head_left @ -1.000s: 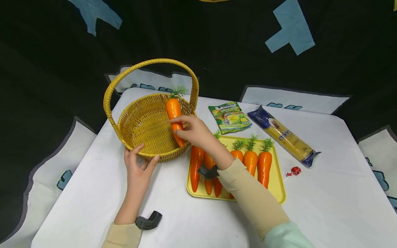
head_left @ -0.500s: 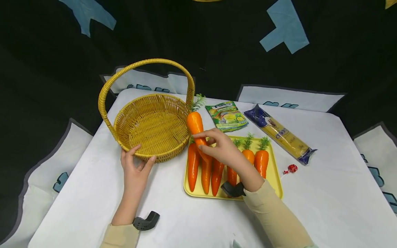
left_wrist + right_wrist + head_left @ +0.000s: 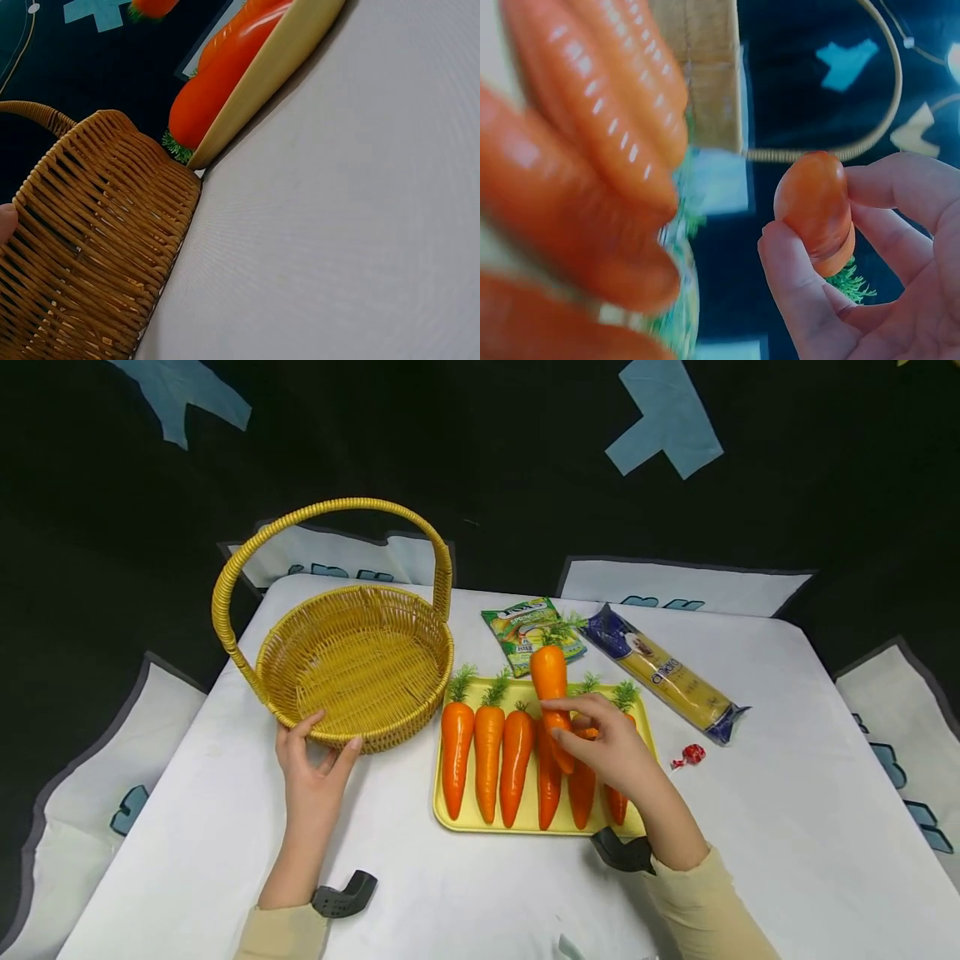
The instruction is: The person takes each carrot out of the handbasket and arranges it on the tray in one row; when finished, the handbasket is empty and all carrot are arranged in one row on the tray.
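The wicker basket (image 3: 367,668) with a tall arched handle stands at the left, and nothing lies inside it. My left hand (image 3: 311,789) grips its near rim; a fingertip (image 3: 7,223) of it shows against the weave in the left wrist view. Between thumb and fingers my right hand (image 3: 611,743) pinches an orange carrot (image 3: 549,675) with a green top, tip pointing down, held above the yellow tray (image 3: 527,812). Several more carrots (image 3: 456,752) lie side by side on that tray; the right hand partly covers those on its right.
Behind the tray lies a green sweets packet (image 3: 517,631). A long pasta pack (image 3: 667,677) and a red-wrapped lollipop (image 3: 692,754) are to its right. A black patterned cloth (image 3: 525,460) hangs behind the white table (image 3: 435,893).
My right hand has carried the carrot from over the basket rightward to above the tray. The left hand has stayed on the basket rim, while the head view has shifted slightly.
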`<state>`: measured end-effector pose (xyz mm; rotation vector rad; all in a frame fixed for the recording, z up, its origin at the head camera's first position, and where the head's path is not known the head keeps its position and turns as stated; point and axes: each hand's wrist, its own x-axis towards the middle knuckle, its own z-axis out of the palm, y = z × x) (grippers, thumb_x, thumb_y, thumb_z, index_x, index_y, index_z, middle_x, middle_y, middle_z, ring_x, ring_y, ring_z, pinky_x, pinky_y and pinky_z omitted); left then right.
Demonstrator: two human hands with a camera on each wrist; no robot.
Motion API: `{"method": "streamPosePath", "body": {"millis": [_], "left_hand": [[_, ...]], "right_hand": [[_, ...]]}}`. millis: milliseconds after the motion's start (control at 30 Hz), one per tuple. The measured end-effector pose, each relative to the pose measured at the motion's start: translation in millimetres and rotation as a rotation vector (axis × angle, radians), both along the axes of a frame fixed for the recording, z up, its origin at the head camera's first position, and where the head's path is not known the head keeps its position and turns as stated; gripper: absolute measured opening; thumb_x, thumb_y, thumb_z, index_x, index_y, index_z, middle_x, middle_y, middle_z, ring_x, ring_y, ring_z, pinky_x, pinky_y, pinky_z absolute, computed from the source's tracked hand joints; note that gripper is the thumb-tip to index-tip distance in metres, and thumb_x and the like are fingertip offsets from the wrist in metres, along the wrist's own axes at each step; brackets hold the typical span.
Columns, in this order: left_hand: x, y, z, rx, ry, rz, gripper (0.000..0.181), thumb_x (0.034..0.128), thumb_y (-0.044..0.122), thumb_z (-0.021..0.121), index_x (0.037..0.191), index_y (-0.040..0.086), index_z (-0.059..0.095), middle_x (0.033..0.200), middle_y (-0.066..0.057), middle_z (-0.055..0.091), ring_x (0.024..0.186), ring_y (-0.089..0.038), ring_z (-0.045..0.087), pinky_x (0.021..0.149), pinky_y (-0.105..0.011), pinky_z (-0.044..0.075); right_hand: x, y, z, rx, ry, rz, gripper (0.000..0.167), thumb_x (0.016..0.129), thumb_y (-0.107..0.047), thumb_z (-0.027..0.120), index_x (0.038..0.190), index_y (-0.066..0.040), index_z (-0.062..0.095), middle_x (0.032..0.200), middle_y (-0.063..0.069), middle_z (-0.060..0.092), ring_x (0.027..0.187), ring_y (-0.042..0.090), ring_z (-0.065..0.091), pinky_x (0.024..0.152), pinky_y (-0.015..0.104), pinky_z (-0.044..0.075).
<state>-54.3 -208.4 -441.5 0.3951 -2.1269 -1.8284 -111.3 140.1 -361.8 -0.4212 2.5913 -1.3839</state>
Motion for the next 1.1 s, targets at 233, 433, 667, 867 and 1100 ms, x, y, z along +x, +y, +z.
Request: {"method": "streamPosePath", "body": {"millis": [233,433,667,867,1100], "left_hand": [[-0.5,-0.2,0.6,-0.005,0.015,0.011,0.063,0.0887,0.006,0.069,0.142,0.006,0.037,0.158,-0.001,-0.010,0.142,-0.018,0.006,0.101,-0.051,0.039],[-1.8,-0.1,0.4,0.003,0.010,0.020,0.064,0.0882,0.005,0.069,0.143,0.005,0.036,0.158,0.000,-0.010,0.142,-0.017,0.005,0.102,-0.053,0.038],[-1.4,0.3,0.2,-0.006,0.010,0.014,0.064,0.0888,0.006,0.069,0.143,0.005,0.035,0.158,0.000,-0.010,0.143,-0.019,0.003,0.102,-0.054,0.036],[-1.3,0.0,-0.3,-0.018,0.015,0.016,0.064,0.0883,0.005,0.069,0.143,0.004,0.035,0.158,-0.001,-0.009,0.144,-0.022,0.004,0.102,-0.054,0.038],[-2.9,-0.7,-1.8,-0.022,0.009,0.015,0.064,0.0884,0.004,0.069,0.143,0.003,0.034,0.158,-0.002,-0.009,0.144,-0.022,0.004,0.101,-0.055,0.037]], "right_hand": [[14.2,40.3,-14.3,0.034,-0.030,-0.109,0.034,0.093,-0.018,0.066,0.127,-0.018,0.064,0.124,0.009,0.055,0.110,0.035,0.055,0.086,0.050,0.051],[27.0,66.3,-23.8,0.037,-0.043,-0.187,0.036,0.094,-0.018,0.064,0.129,-0.012,0.062,0.123,0.015,0.052,0.105,0.036,0.055,0.082,0.045,0.051],[33.2,86.6,-33.9,0.145,-0.002,-0.280,0.035,0.093,-0.012,0.063,0.127,-0.007,0.062,0.119,0.019,0.053,0.098,0.036,0.056,0.075,0.040,0.050],[36.3,89.9,-42.8,0.268,-0.007,-0.317,0.035,0.091,-0.009,0.061,0.125,-0.005,0.064,0.109,0.020,0.052,0.097,0.038,0.056,0.074,0.042,0.050],[38.4,84.6,-46.5,0.325,-0.031,-0.326,0.035,0.090,-0.011,0.062,0.124,-0.006,0.064,0.109,0.020,0.052,0.095,0.036,0.055,0.076,0.045,0.049]]}}
